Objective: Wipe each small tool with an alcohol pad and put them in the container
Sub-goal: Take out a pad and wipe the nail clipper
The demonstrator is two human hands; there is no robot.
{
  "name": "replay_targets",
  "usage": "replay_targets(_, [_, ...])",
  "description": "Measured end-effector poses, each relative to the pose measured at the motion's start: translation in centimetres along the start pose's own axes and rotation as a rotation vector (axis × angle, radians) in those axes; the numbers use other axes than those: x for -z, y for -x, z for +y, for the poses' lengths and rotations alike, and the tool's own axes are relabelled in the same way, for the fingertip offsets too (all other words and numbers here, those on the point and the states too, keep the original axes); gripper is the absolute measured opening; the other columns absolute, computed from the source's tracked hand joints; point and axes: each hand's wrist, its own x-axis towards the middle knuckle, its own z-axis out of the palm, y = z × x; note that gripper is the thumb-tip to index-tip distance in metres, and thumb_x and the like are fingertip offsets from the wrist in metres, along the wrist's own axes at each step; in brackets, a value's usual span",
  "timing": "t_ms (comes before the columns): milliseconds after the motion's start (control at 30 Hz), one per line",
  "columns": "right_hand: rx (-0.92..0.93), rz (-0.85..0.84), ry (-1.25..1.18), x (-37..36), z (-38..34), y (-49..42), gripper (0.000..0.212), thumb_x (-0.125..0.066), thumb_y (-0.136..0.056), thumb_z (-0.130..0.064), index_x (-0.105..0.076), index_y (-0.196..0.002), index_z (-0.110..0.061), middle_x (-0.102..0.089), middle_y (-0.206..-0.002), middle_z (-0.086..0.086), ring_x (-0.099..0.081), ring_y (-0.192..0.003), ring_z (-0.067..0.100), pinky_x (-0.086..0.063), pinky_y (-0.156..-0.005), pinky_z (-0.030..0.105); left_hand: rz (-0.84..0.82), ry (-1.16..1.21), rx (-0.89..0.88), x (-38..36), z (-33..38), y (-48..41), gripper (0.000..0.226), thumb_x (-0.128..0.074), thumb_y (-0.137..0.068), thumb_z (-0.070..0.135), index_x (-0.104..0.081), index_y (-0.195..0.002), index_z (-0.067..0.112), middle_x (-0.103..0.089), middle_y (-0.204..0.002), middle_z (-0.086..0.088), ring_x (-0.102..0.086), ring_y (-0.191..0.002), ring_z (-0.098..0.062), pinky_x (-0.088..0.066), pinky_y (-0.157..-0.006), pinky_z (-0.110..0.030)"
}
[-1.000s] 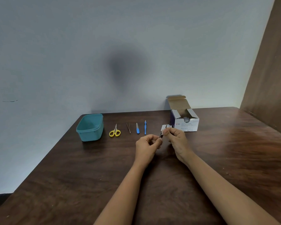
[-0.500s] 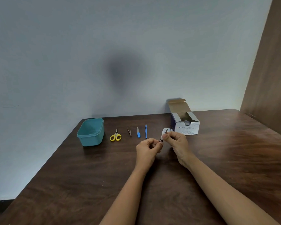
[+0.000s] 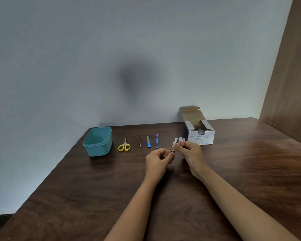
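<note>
Your left hand (image 3: 158,159) pinches the near end of a small dark tool (image 3: 172,150), maybe a nail clipper. Your right hand (image 3: 189,153) pinches a white pad (image 3: 174,144) round it. The teal container (image 3: 97,150) sits far left on the table (image 3: 233,171).

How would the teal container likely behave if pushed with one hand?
The teal container looks like plastic with nothing visible inside, so probably light and apt to slide on the smooth table. It sits wide and low, so tipping seems unlikely. Its walls look rigid enough to keep shape.
</note>
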Motion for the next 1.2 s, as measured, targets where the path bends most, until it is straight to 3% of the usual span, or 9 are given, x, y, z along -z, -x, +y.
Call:
replay_targets(100, [-0.009,0.042,0.001,-0.09,0.05,-0.09,0.016,-0.066,-0.087,-0.016,-0.072,-0.078,-0.003,-0.065,-0.067,0.000,-0.056,-0.060,-0.004,-0.043,-0.060,0.012,-0.005,-0.003,0.009,-0.03,-0.01,-0.09,0.009,-0.071,-0.084,0.021,-0.072,-0.078,0.015,-0.066,-0.063,0.002,-0.060,-0.060,-0.002,-0.053,-0.066,-0.021])
replay_targets(200, [-0.042,0.051,-0.011,0.07,0.10,-0.14,0.013,-0.064,-0.089,-0.015,-0.072,-0.085,-0.007,-0.068,-0.073,-0.004,-0.059,-0.065,-0.008,-0.042,-0.066,0.013,-0.006,-0.001,0.010,-0.10,0.04,-0.06,0.008,-0.070,-0.085,0.019,-0.072,-0.079,0.014,-0.065,-0.064,0.001,-0.059,-0.059,-0.002,-0.052,-0.065,-0.020])
replay_targets(367, [-0.068,0.003,-0.036,0.41,0.10,-0.18,0.010,-0.066,-0.087,-0.015,-0.073,-0.082,-0.010,-0.069,-0.076,-0.001,-0.060,-0.073,-0.003,-0.043,-0.073,0.019,-0.002,-0.016,0.014,-0.09,0.12,-0.14,0.009,-0.070,-0.085,0.019,-0.072,-0.080,0.012,-0.068,-0.069,-0.006,-0.059,-0.060,-0.003,-0.054,-0.068,-0.024])
replay_targets(533, [-0.037,0.011,-0.096,0.40,0.24,-0.24,0.006,-0.073,-0.079,-0.010,-0.073,-0.075,-0.006,-0.067,-0.070,0.003,-0.061,-0.072,0.005,-0.048,-0.073,0.020,0.002,-0.018,0.001,-0.10,0.00,-0.22,0.010,-0.070,-0.085,0.019,-0.072,-0.080,0.011,-0.068,-0.068,-0.005,-0.059,-0.060,-0.002,-0.051,-0.063,-0.017])
replay_targets(833, [0.043,0.089,-0.024,0.12,0.61,-0.45,0.014,-0.070,-0.083,-0.013,-0.073,-0.085,0.000,-0.071,-0.081,0.009,-0.064,-0.074,-0.002,-0.047,-0.068,0.008,0.024,-0.036,-0.003,-0.34,-0.03,-0.42,0.008,-0.069,-0.086,0.023,-0.072,-0.081,0.017,-0.068,-0.076,-0.010,-0.055,-0.066,-0.007,-0.052,-0.069,-0.031])
replay_targets(1000, [0.020,0.050,-0.078,0.17,0.53,-0.50,0.008,-0.065,-0.086,-0.005,-0.072,-0.082,-0.006,-0.070,-0.083,0.002,-0.065,-0.079,-0.004,-0.048,-0.071,0.008,0.056,-0.086,-0.020,-0.50,-0.09,-0.43,0.007,-0.068,-0.086,0.024,-0.073,-0.084,0.019,-0.066,-0.072,0.004,-0.053,-0.061,0.006,-0.043,-0.059,-0.010])
replay_targets(1200, [0.010,0.021,-0.169,0.29,0.50,-0.49,0.007,-0.073,-0.077,-0.007,-0.074,-0.083,-0.011,-0.070,-0.086,0.005,-0.063,-0.085,0.009,-0.053,-0.079,0.019,0.062,-0.109,-0.056,-0.40,-0.17,-0.47,0.009,-0.067,-0.087,0.026,-0.072,-0.085,0.019,-0.068,-0.075,0.001,-0.054,-0.064,0.005,-0.044,-0.059,-0.010])
